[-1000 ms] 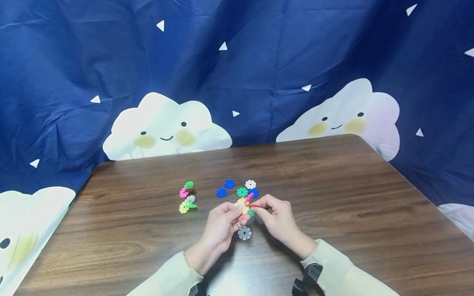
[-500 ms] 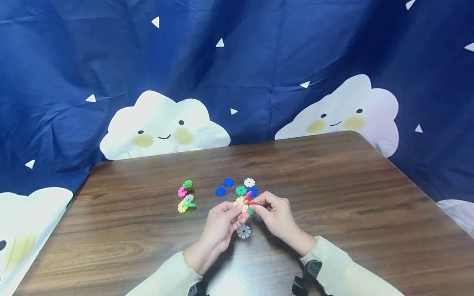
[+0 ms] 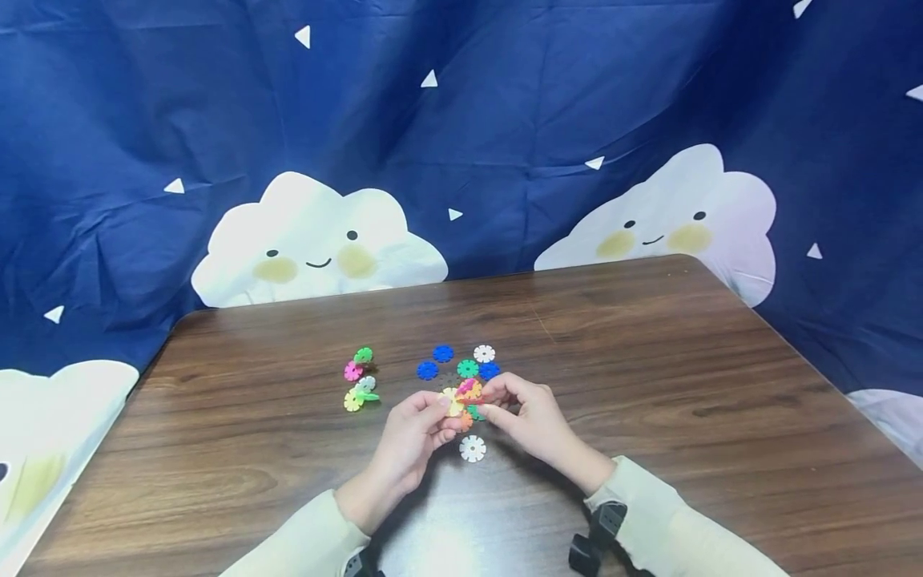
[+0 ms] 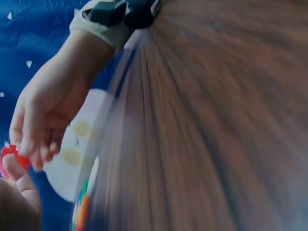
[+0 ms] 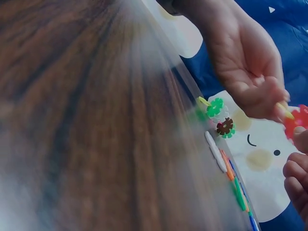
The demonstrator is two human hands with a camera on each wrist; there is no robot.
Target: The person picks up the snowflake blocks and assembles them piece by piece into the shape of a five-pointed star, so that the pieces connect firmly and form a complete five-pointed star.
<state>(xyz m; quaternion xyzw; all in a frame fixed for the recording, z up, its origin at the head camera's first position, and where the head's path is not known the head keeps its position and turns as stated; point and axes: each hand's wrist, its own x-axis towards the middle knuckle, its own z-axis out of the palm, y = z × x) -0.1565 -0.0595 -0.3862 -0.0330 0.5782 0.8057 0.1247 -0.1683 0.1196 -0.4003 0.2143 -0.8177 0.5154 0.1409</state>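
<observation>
My left hand (image 3: 411, 437) pinches a yellow notched plastic disc (image 3: 453, 402) between thumb and fingers, low over the table. My right hand (image 3: 530, 417) pinches a red notched disc (image 5: 297, 121), which meets the yellow one edge-on. A pink disc (image 3: 467, 386) shows right beside them; whether it is joined to them I cannot tell. Orange discs (image 3: 465, 421) and a green one (image 3: 476, 412) show around and below the fingers, partly hidden. In the left wrist view, the red disc (image 4: 10, 153) sits between both hands' fingertips.
Loose blue (image 3: 428, 370), white (image 3: 485, 353) and green (image 3: 468, 369) discs lie just beyond the hands. A pale disc (image 3: 473, 449) lies nearer me. To the left stand joined discs: green-pink (image 3: 353, 370) and yellow-green-grey (image 3: 353, 400). A cloud-print curtain hangs behind the wooden table (image 3: 649, 361).
My left hand has shifted a little left with the yellow disc, and the red and pink discs have turned and moved left too. Orange discs have come into view between the hands.
</observation>
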